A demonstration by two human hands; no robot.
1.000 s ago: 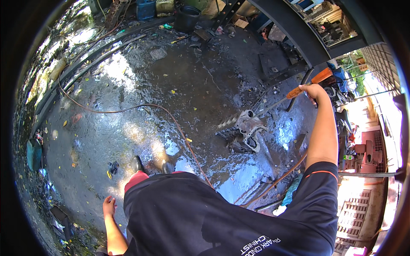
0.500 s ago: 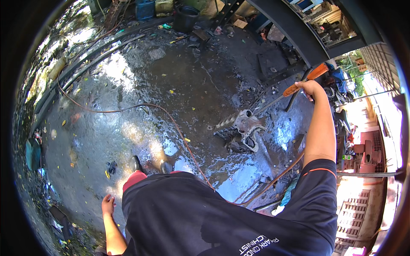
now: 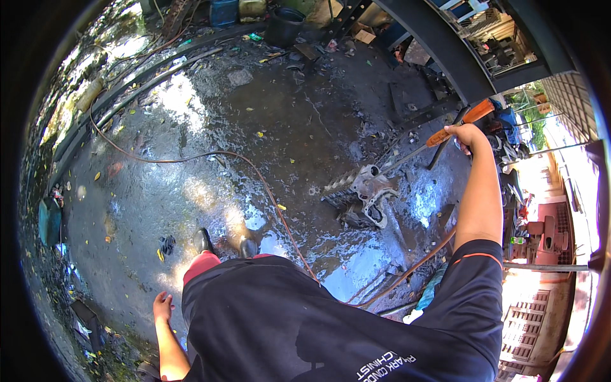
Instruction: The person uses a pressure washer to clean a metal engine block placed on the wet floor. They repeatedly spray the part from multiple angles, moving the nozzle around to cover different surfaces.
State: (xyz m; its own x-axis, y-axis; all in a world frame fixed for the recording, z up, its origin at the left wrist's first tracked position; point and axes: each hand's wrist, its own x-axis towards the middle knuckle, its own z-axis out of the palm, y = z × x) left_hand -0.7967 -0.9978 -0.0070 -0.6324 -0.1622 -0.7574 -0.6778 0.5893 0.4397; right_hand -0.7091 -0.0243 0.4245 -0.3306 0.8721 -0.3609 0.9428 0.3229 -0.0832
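My right hand (image 3: 466,136), arm stretched forward and right, is closed round an orange-handled tool (image 3: 439,137) with a long thin metal rod. The rod slants down and left toward a grey metal engine casting (image 3: 371,186) on the wet floor; whether its tip touches the casting is hard to tell. Openings pierce the casting, and beside it lies a ribbed metal piece (image 3: 340,184). Low on the left, my left hand (image 3: 163,307) hangs beside my body, fingers loosely apart and holding nothing.
A thin brown hose (image 3: 245,162) curves over the wet dark floor toward my body. Dark metal beams (image 3: 414,38) stand at the far right. Along the back edge are a black bucket (image 3: 284,27) and a blue container (image 3: 224,11). A teal container (image 3: 49,221) sits far left.
The whole view has shifted slightly, with floor things appearing a little lower and to the right. My right hand keeps its hold on the orange-handled tool; the left remains hanging.
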